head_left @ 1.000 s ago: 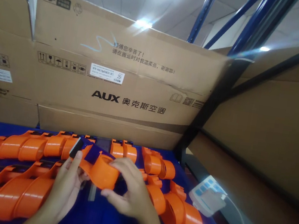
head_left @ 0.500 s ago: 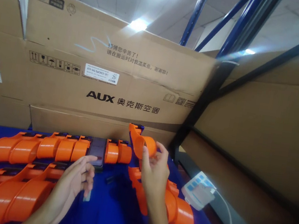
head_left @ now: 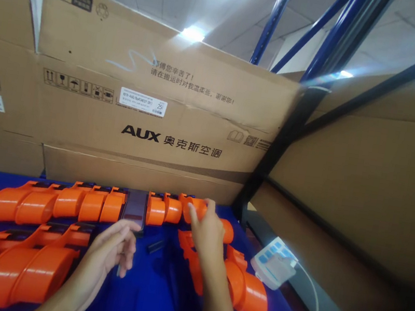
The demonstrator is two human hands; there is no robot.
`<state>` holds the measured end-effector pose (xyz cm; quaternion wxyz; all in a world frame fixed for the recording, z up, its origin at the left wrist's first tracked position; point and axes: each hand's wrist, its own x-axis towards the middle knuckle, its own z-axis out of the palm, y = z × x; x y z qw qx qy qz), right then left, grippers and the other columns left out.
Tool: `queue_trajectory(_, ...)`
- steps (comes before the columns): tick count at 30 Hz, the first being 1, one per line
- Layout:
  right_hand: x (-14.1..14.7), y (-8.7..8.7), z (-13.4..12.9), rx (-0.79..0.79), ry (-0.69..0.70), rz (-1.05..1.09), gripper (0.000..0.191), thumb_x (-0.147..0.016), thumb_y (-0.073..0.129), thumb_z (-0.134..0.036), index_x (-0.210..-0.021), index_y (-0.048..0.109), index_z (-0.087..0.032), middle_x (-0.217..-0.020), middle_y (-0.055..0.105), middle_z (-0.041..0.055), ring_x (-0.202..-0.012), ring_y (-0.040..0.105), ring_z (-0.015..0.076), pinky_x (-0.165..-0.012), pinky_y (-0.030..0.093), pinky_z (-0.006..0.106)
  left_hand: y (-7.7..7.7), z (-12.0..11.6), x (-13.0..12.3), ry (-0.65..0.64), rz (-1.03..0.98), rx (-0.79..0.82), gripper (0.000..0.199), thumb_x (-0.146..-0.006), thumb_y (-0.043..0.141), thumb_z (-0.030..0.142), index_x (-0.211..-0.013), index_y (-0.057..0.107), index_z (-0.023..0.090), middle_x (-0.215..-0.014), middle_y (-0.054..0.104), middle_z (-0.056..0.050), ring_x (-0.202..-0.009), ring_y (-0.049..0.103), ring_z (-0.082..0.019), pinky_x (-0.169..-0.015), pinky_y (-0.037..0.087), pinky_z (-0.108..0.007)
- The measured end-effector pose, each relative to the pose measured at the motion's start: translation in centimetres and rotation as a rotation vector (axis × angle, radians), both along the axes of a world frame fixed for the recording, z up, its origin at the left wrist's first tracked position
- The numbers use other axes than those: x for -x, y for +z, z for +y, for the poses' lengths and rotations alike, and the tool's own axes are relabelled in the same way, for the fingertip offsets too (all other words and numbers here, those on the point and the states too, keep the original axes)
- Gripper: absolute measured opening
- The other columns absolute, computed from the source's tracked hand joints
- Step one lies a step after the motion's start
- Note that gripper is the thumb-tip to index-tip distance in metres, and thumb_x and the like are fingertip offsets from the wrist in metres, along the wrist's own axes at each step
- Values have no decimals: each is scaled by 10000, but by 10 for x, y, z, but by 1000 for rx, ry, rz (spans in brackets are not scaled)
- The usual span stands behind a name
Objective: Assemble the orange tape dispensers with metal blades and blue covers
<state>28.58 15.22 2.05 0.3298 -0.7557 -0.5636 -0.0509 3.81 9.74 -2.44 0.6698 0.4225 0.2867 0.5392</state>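
Observation:
My right hand point(head_left: 209, 226) grips an orange tape dispenser point(head_left: 194, 210) by its round part, thumb on the near side. This dispenser is down at the back of the blue table, at the right end of a row beside another orange dispenser point(head_left: 172, 211). My left hand point(head_left: 114, 246) hovers near the middle, fingers loosely curled and thumb stretched out, with no held thing plainly visible. A small pale piece shows just below its fingers, partly hidden. Beyond that hand lies a dark phone point(head_left: 135, 208), and a small black piece point(head_left: 154, 246) is to its right.
Rows of orange dispensers point(head_left: 43, 271) fill the left side, and more dispensers point(head_left: 253, 295) lie at right. A white power strip point(head_left: 274, 263) with a cable is at the right edge. Cardboard point(head_left: 173, 171) and a dark rack post point(head_left: 269, 165) bound the blue table point(head_left: 153, 299).
My right hand has lowered the orange tape dispenser from above the table into line with the back row. My left hand has shifted slightly right and down.

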Motion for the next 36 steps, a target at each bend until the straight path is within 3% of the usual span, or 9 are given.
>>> queue_trajectory(9, -1, -11, 7, -15, 51, -32, 364, -986, 568, -373, -1256, 602, -131, -1078, 747, 180, -1002, 710, 331, -820, 496, 371, -1, -1, 1, -18, -18, 13, 301, -954, 626, 445, -1147, 668, 218, -846, 618, -11, -641, 591, -147, -538, 452, -250)
queue_trajectory(13, -5, -5, 1, -94, 77, -38, 331, -1000, 511, -379, -1177, 653, -138, -1127, 742, 172, -1041, 693, 316, -880, 501, 387, 3, -3, 1, -8, -12, 9, 278, -975, 598, 433, -1137, 671, 219, -835, 615, -8, -646, 588, -145, -545, 451, -249)
queue_trajectory(18, -14, 17, -29, -149, 98, -51, 344, -1015, 476, -435, -1123, 703, -201, -1052, 773, 100, -972, 705, 279, -838, 497, 370, 7, -3, 1, -15, -1, 31, 286, -962, 625, 458, -1113, 671, 220, -817, 610, -3, -633, 582, -142, -542, 447, -249)
queue_trajectory(21, -28, 22, -58, -71, 202, -253, 341, -991, 518, -447, -1163, 709, -224, -1110, 779, 107, -1022, 697, 317, -853, 479, 422, 8, -4, 0, -7, 12, 29, 277, -973, 608, 456, -1109, 669, 222, -806, 608, -2, -626, 577, -143, -538, 441, -249)
queue_trajectory(24, -45, 10, -83, 53, 295, -416, 355, -952, 583, -511, -1129, 736, -244, -1105, 784, 120, -1007, 699, 346, -805, 475, 440, 6, -5, 0, -18, 39, 16, 266, -979, 601, 447, -1108, 670, 224, -796, 614, -4, -629, 583, -150, -541, 440, -253)
queue_trajectory(27, -57, -11, -96, 143, 394, -491, 397, -948, 607, -528, -1251, 713, -294, -1120, 788, 101, -983, 714, 342, -845, 480, 475, 4, -5, 0, -34, 75, 1, 263, -978, 604, 450, -1100, 678, 228, -827, 627, -12, -639, 596, -153, -547, 442, -258)
queue_trajectory(31, -57, -32, -99, 84, 319, -486, 360, -987, 554, -491, -1174, 744, -249, -1060, 794, 121, -962, 719, 323, -855, 482, 461, 4, -4, 0, 6, 150, -24, 259, -974, 615, 455, -978, 691, 208, -824, 637, -25, -637, 592, -151, -547, 437, -258)
queue_trajectory(36, -53, -40, -100, -17, 278, -491, 332, -980, 550, -440, -1073, 764, -204, -952, 799, 121, -887, 724, 312, -829, 473, 447, 5, -4, 0, 36, 168, -38, 249, -969, 626, 455, -948, 681, 212, -813, 650, -30, -627, 583, -152, -550, 440, -258)
